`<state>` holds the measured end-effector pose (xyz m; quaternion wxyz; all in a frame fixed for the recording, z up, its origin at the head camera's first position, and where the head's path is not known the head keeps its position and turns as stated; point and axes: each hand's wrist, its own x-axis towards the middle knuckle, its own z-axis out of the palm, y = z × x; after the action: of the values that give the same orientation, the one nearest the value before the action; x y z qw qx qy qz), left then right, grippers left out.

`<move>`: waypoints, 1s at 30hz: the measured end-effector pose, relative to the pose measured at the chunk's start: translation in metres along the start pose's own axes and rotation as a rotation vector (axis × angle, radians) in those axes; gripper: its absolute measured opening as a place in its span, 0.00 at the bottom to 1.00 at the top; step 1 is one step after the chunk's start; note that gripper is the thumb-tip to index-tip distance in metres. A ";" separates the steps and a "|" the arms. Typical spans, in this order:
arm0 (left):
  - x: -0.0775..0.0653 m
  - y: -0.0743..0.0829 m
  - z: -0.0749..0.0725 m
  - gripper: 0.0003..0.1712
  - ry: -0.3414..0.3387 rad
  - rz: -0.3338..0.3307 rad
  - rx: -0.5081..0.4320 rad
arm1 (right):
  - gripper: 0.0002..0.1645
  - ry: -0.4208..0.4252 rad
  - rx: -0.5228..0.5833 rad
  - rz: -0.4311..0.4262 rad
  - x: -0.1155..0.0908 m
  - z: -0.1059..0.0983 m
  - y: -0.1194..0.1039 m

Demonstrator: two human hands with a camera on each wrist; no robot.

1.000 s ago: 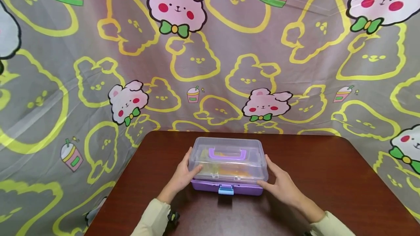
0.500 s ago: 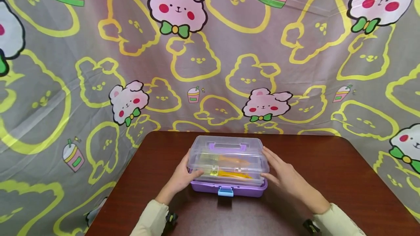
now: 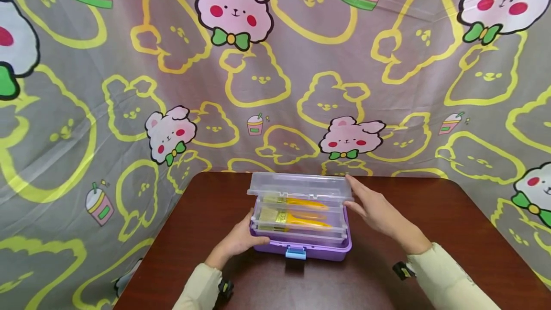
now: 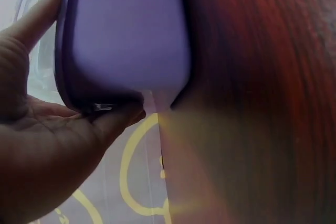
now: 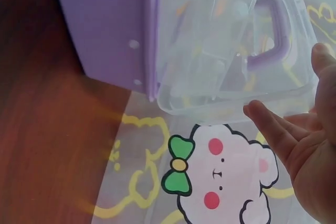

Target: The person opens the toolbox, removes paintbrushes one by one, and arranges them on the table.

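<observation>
A purple storage box (image 3: 320, 252) with a clear lid (image 3: 301, 184) stands on the table, its blue front latch (image 3: 295, 252) hanging down. The lid is tilted up and back, baring clear stepped trays (image 3: 307, 239). Across the trays lie flat paintbrushes (image 3: 297, 219) with yellow handles and pale bristles. My left hand (image 3: 239, 239) grips the box's left end, thumb at the front rim and fingers along the side. With thumb and fingers my right hand (image 3: 383, 209) holds the lid's right end. A purple carrying handle (image 5: 281, 32) shows on the lid in the right wrist view.
The dark reddish-brown table (image 3: 430, 233) extends around the box. Behind it and at both sides hangs a grey curtain (image 3: 297, 61) with cartoon bunnies. A black strap (image 3: 402, 270) sits at the right sleeve.
The lid has swung up and back from its near-closed position, uncovering the trays and paintbrushes. My right hand has risen with the lid; my left has slid lower onto the box's base.
</observation>
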<state>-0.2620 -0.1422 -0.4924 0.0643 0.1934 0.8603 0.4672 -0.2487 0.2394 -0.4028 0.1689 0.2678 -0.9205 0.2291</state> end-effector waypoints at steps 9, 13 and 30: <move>-0.011 0.002 -0.005 0.55 -0.038 -0.013 0.023 | 0.36 0.128 0.048 0.002 0.030 0.001 0.013; -0.013 0.005 -0.008 0.58 -0.053 -0.009 0.008 | 0.33 0.160 0.117 0.096 0.041 0.001 0.017; -0.017 0.005 -0.009 0.60 -0.079 0.072 0.002 | 0.28 0.134 0.743 0.502 0.061 0.034 0.051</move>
<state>-0.2479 -0.1535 -0.4844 0.0810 0.2426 0.8502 0.4602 -0.3332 0.2349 -0.4223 0.0598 0.0633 -0.7993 0.5946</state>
